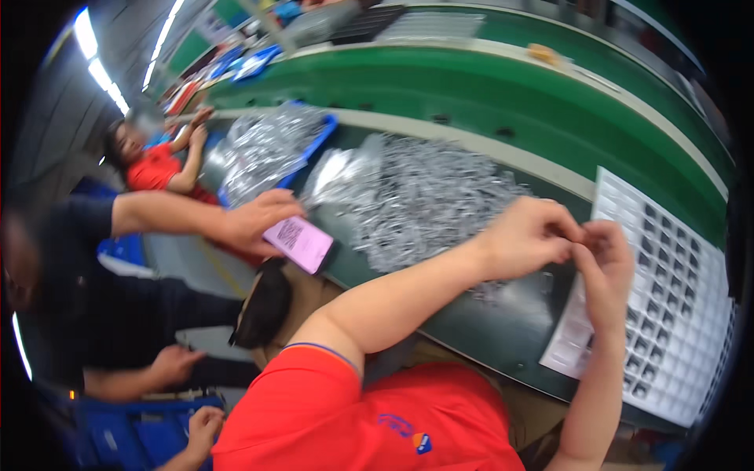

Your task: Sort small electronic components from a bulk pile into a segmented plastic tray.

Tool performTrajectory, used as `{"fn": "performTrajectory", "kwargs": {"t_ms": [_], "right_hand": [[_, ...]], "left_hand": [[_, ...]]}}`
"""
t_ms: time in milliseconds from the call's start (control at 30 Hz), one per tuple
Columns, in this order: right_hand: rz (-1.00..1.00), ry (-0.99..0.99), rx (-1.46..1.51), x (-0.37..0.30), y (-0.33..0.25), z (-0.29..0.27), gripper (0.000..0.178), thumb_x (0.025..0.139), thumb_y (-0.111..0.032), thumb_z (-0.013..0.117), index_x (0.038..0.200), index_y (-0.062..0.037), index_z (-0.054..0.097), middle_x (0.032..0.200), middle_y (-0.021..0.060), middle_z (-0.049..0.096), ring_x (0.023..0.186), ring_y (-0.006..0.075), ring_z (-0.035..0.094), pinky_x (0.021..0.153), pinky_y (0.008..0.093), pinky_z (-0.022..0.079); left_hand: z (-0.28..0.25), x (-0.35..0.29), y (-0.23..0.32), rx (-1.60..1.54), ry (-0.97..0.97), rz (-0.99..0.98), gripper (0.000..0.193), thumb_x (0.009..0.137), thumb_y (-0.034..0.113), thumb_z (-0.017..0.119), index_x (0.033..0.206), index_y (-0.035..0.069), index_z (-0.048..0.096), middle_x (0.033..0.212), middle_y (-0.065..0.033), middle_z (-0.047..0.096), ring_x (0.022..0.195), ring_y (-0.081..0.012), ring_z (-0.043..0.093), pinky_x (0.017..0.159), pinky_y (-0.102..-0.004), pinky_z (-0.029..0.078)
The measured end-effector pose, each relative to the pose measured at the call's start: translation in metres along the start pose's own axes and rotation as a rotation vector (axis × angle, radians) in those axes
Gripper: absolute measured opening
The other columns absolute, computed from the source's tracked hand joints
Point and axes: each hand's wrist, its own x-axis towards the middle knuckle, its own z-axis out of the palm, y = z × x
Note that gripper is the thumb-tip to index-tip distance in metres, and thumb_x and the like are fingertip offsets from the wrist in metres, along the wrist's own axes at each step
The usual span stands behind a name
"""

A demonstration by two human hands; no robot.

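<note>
My left hand (525, 235) and my right hand (609, 273) meet over the bench, between a parts pile and a white tray. Both are closed, fingertips pinched together; whatever they hold is too small or hidden to make out. Left of them spreads a heap of small grey, shiny strip-like parts (432, 200). Beneath and beyond my right hand lies the white tray (573, 334) with rows of square pockets, several holding small dark pieces (664, 259).
A co-worker's hand (263, 220) holds a phone with a pink screen (302, 242) over the bench's left edge. Clear plastic bags (271, 145) fill a blue bin (323, 133). Behind runs a green conveyor (393, 82). Another person in red (153, 169) sits farther left.
</note>
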Motion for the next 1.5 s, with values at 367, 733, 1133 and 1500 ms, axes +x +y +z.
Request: {"fn": "performTrajectory", "kwargs": {"t_ms": [367, 733, 1133, 1500], "right_hand": [[-0.149, 0.080, -0.356, 0.004, -0.008, 0.026, 0.021, 0.091, 0.002, 0.066, 0.112, -0.0001, 0.060, 0.103, 0.0052, 0.063, 0.093, 0.0130, 0.059, 0.083, 0.0280, 0.049], [-0.210, 0.128, -0.439, -0.006, -0.002, 0.017, 0.019, 0.095, -0.005, 0.065, 0.113, -0.0003, 0.061, 0.103, 0.0059, 0.064, 0.094, 0.0145, 0.060, 0.087, 0.0292, 0.049], [-0.221, 0.045, -0.448, -0.010, -0.021, 0.024, 0.006, 0.093, 0.001, 0.065, 0.099, 0.0024, 0.062, 0.089, 0.0038, 0.062, 0.083, 0.0123, 0.057, 0.079, 0.0263, 0.046], [-0.228, -0.018, -0.551, -0.014, -0.012, 0.018, 0.003, 0.096, -0.001, 0.064, 0.096, 0.0019, 0.063, 0.090, 0.0027, 0.063, 0.086, 0.0102, 0.057, 0.082, 0.0239, 0.044]], "left_hand": [[-0.009, 0.010, -0.002, 0.720, 0.187, 0.428, 0.015, 0.076, -0.005, 0.065, 0.089, 0.001, 0.066, 0.090, -0.0191, 0.070, 0.084, -0.0389, 0.068, 0.076, -0.0467, 0.054], [-0.030, 0.146, -0.009, 1.250, 0.170, 0.063, 0.021, 0.074, 0.004, 0.071, 0.095, 0.004, 0.074, 0.101, -0.0203, 0.073, 0.103, -0.0363, 0.070, 0.086, -0.0432, 0.058], [-0.221, -0.275, 0.035, 0.762, 1.411, 0.645, 0.003, 0.099, 0.004, 0.062, 0.098, 0.002, 0.062, 0.086, 0.0002, 0.061, 0.076, -0.0066, 0.056, 0.069, -0.0210, 0.048], [-0.188, -0.451, -0.069, 1.711, 0.941, -0.119, 0.012, 0.080, 0.012, 0.067, 0.070, 0.008, 0.061, 0.073, -0.0132, 0.062, 0.068, -0.0378, 0.058, 0.062, -0.0495, 0.045]]}}
